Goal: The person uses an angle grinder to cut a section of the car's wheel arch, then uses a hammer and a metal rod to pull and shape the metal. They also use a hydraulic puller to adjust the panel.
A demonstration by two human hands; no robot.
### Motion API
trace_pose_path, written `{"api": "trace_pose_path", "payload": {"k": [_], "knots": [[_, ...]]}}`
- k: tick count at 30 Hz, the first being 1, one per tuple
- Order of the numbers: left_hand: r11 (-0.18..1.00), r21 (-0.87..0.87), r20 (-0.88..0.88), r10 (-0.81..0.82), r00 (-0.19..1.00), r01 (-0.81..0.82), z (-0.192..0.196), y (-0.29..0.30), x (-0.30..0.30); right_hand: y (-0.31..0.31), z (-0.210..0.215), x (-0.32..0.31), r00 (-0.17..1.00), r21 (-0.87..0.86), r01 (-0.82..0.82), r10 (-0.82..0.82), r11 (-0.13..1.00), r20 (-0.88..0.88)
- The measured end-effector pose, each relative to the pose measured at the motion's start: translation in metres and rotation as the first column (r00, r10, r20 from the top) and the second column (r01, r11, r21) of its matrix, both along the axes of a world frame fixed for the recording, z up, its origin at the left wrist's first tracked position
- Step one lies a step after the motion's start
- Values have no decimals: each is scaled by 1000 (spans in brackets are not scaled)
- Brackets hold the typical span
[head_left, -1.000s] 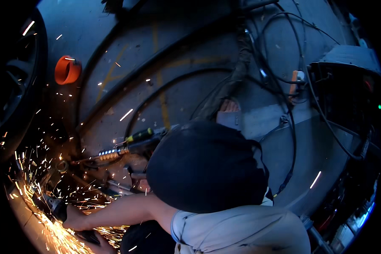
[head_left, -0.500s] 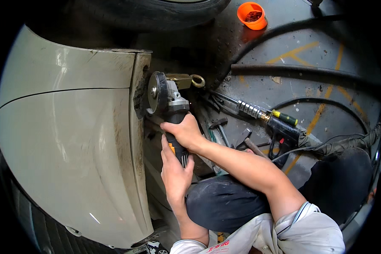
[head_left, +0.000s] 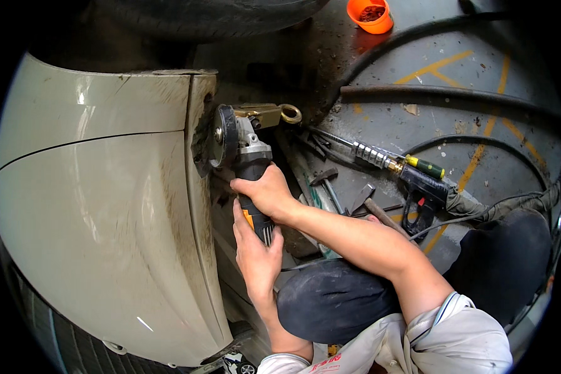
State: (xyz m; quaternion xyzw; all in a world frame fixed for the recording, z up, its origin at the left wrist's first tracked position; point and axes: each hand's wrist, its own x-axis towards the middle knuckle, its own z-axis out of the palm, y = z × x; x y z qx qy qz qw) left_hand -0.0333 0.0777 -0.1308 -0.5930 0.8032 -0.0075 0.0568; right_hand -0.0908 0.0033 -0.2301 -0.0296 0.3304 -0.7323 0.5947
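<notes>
Both hands grip an angle grinder (head_left: 253, 159), dark-bodied with a silver head. My right hand (head_left: 269, 193) wraps around the body just below the head. Lower down, near the vents, my left hand (head_left: 257, 252) is closed around the rear end. The grinder's disc (head_left: 222, 136) stands upright against, or very close to, the dirty, dark-stained edge (head_left: 201, 140) of a cream car body panel (head_left: 100, 181). Whether the disc touches is hard to tell. Just beyond the grinder head is a brass-coloured clamp with a ring (head_left: 290, 113).
A black spot-puller gun (head_left: 421, 193) with a cable lies to the right, a green-and-yellow screwdriver (head_left: 425, 166) beside it. Hammers (head_left: 363, 198) lie nearer my knee. Thick black hoses (head_left: 455, 93) cross the floor. An orange cup (head_left: 371, 17) stands far off, near a tire (head_left: 218, 19).
The grinder and both hands have shifted slightly left and down along with a small view shift. The disc appears a little closer to the panel edge. Both hands keep their grip.
</notes>
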Motion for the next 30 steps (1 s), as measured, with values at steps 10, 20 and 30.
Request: {"api": "trace_pose_path", "payload": {"k": [10,20,30], "knots": [[999,-19,-28,-38,999,38,-4,-4,13,-7,4,9,992,24,104,-101,994,-81],[946,301,-549,65,833,124,-33,-54,60,-48,4,29,999,205,51,-54,977,9],[932,156,-433,-232,871,326,-57,-64,40,22,21,-38,992,178,-54,33,983,120]]}}
